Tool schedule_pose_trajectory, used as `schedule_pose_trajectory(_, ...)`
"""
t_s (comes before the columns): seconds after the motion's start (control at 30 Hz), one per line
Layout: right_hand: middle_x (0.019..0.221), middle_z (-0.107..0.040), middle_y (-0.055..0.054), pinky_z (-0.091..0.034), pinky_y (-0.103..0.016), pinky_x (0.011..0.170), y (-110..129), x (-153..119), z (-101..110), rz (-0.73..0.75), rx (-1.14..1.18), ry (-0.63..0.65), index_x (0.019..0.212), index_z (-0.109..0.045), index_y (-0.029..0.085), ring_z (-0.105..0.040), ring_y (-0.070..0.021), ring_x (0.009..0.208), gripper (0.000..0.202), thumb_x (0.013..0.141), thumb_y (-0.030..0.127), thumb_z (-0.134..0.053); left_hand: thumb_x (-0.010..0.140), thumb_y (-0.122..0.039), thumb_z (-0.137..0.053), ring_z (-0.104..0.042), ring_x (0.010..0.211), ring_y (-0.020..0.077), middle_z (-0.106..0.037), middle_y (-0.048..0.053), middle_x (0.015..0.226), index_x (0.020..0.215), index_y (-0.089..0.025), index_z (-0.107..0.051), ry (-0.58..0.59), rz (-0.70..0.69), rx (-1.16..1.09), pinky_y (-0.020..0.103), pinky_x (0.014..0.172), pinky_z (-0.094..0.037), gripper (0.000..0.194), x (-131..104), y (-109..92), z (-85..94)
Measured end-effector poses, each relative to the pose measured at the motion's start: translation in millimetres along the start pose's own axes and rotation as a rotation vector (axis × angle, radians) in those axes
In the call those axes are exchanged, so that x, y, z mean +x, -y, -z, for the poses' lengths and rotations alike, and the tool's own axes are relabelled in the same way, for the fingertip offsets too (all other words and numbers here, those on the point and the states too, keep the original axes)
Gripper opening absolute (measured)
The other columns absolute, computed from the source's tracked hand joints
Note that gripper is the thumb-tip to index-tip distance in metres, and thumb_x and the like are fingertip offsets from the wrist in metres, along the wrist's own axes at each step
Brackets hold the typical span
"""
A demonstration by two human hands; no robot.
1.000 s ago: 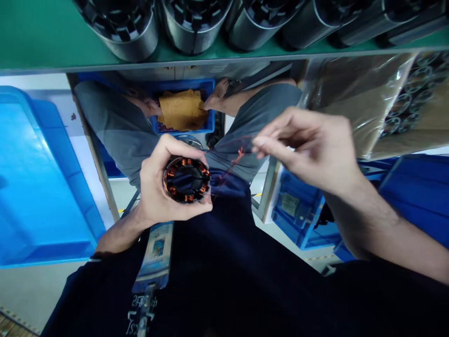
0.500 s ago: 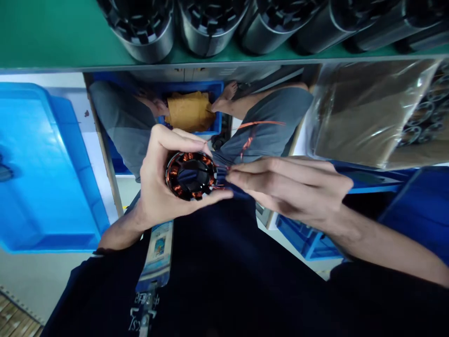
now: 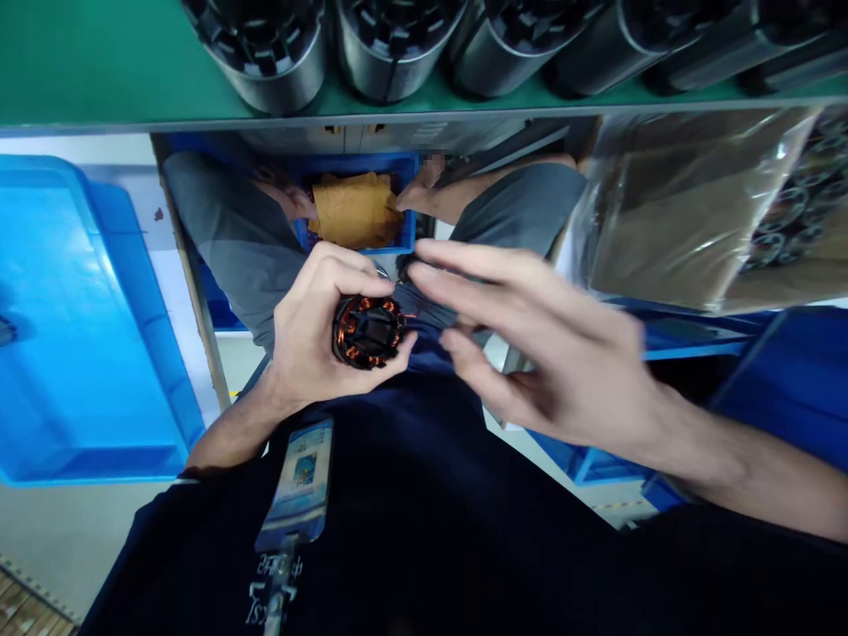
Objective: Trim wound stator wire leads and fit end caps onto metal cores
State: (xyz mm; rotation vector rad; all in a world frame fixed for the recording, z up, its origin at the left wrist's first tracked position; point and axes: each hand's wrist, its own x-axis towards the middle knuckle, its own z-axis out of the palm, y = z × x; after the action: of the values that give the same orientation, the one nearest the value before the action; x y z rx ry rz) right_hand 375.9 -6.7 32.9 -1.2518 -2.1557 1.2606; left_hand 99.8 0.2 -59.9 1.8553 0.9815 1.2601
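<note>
My left hand (image 3: 308, 331) is wrapped round a motor stator (image 3: 341, 343), a dark ring with copper windings whose open end faces up at me. A few short reddish wire ends (image 3: 411, 315) stick out from its right side. Just to the right of the stator, my right hand (image 3: 530, 331) hangs apart from it, slightly blurred. Its fingers are spread, the thumb lies below them, and nothing shows between them.
Several metal cylinders (image 3: 401, 62) stand along the green bench (image 3: 93, 66). A light blue bin (image 3: 86, 353) is at left. Below lies a blue crate (image 3: 407, 231) with a yellow-brown bundle (image 3: 354, 210). A plastic-covered brown sheet (image 3: 689, 212) is at right.
My right hand has opened and spread its fingers. The long orange wires that trailed from it are no longer in sight. My left hand has turned the stator slightly.
</note>
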Motion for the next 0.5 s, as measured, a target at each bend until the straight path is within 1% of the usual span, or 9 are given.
schedule_pose_trajectory(0.03, 0.188, -0.061, -0.009, -0.076, -0.042, 0.118, 1, 6, -8, 0.035, 0.019, -0.001, 0.179, -0.059, 0.032, -0.074, -0.0302, 0.162, 0.063, 0.119, 0.016, -0.064, 0.101, -0.051, -0.098, -0.080, 0.101, 0.0215, -0.078, 0.005, 0.108, 0.127, -0.025, -0.074, 0.026, -0.012, 0.005, 0.039, 0.085, -0.074, 0.044, 4, -4, 1.3)
schedule_pose_trajectory(0.07, 0.181, -0.067, -0.012, -0.076, -0.042, 0.119, 1, 12, -15, 0.058, 0.049, 0.004, 0.180, -0.056, 0.027, -0.076, -0.0289, 0.159, 0.060, 0.121, 0.018, -0.060, 0.104, -0.052, -0.096, -0.079, 0.104, 0.0209, -0.078, 0.005, 0.109, 0.126, -0.025, -0.074, 0.065, -0.004, 0.020, 0.039, 0.088, -0.074, 0.041, 7, -8, 2.8)
schedule_pose_trajectory(0.13, 0.154, -0.082, -0.011, -0.076, -0.037, 0.111, -2, 21, -23, 0.036, 0.138, 0.053, 0.178, -0.054, 0.022, -0.087, -0.0222, 0.134, 0.054, 0.125, 0.025, -0.061, 0.110, -0.050, -0.091, -0.079, 0.108, 0.0190, -0.078, 0.003, 0.113, 0.127, -0.027, -0.073, 0.145, 0.039, 0.026, 0.038, 0.091, -0.073, 0.033, 10, -16, 5.7)
schedule_pose_trajectory(0.17, 0.137, -0.087, -0.008, -0.075, -0.033, 0.102, -5, 23, -24, 0.012, 0.188, 0.071, 0.172, -0.058, 0.020, -0.089, -0.0189, 0.116, 0.049, 0.125, 0.028, -0.065, 0.110, -0.049, -0.091, -0.079, 0.107, 0.0187, -0.078, 0.002, 0.113, 0.127, -0.027, -0.073, 0.164, 0.047, 0.010, 0.038, 0.091, -0.073, 0.033, 11, -18, 6.8)
schedule_pose_trajectory(0.23, 0.104, -0.086, 0.000, -0.068, -0.027, 0.081, -13, 24, -23, -0.007, 0.279, 0.085, 0.151, -0.070, 0.020, -0.083, -0.0134, 0.085, 0.031, 0.123, 0.032, -0.074, 0.103, -0.046, -0.098, -0.079, 0.104, 0.0203, -0.079, 0.003, 0.110, 0.126, -0.026, -0.073, 0.163, 0.042, -0.081, 0.039, 0.089, -0.073, 0.039, 10, -20, 7.3)
schedule_pose_trajectory(0.3, 0.087, -0.081, 0.005, -0.058, -0.023, 0.068, -27, 25, -22, 0.015, 0.359, 0.086, 0.126, -0.077, 0.021, -0.075, -0.0090, 0.068, 0.015, 0.122, 0.035, -0.078, 0.092, -0.039, -0.105, -0.079, 0.099, 0.0224, -0.080, 0.005, 0.107, 0.123, -0.022, -0.074, 0.140, 0.050, -0.220, 0.040, 0.086, -0.072, 0.047, 7, -18, 6.2)
schedule_pose_trajectory(0.4, 0.082, -0.080, 0.005, -0.051, -0.024, 0.062, -53, 31, -21, 0.065, 0.363, 0.104, 0.110, -0.079, 0.021, -0.069, -0.0073, 0.059, 0.023, 0.122, 0.040, -0.079, 0.087, -0.029, -0.099, -0.080, 0.098, 0.0236, -0.080, 0.005, 0.107, 0.122, -0.024, -0.073, 0.170, 0.126, -0.251, 0.041, 0.088, -0.071, 0.044, 1, -12, 4.8)
schedule_pose_trajectory(0.47, 0.090, -0.085, 0.000, -0.055, -0.027, 0.069, -62, 34, -16, 0.068, 0.231, 0.122, 0.112, -0.082, 0.022, -0.076, -0.0122, 0.072, 0.021, 0.121, 0.040, -0.078, 0.091, -0.026, -0.095, -0.081, 0.103, 0.0241, -0.079, 0.004, 0.110, 0.124, -0.027, -0.071, 0.210, 0.136, -0.100, 0.040, 0.088, -0.070, 0.041, -4, -8, 5.8)
schedule_pose_trajectory(0.5, 0.102, -0.088, -0.004, -0.059, -0.030, 0.075, -62, 35, -13, 0.057, 0.151, 0.117, 0.118, -0.084, 0.023, -0.081, -0.0163, 0.084, 0.019, 0.120, 0.041, -0.078, 0.092, -0.024, -0.093, -0.082, 0.106, 0.0244, -0.079, 0.004, 0.114, 0.126, -0.028, -0.071, 0.231, 0.133, -0.011, 0.039, 0.088, -0.069, 0.041, -7, -7, 6.9)
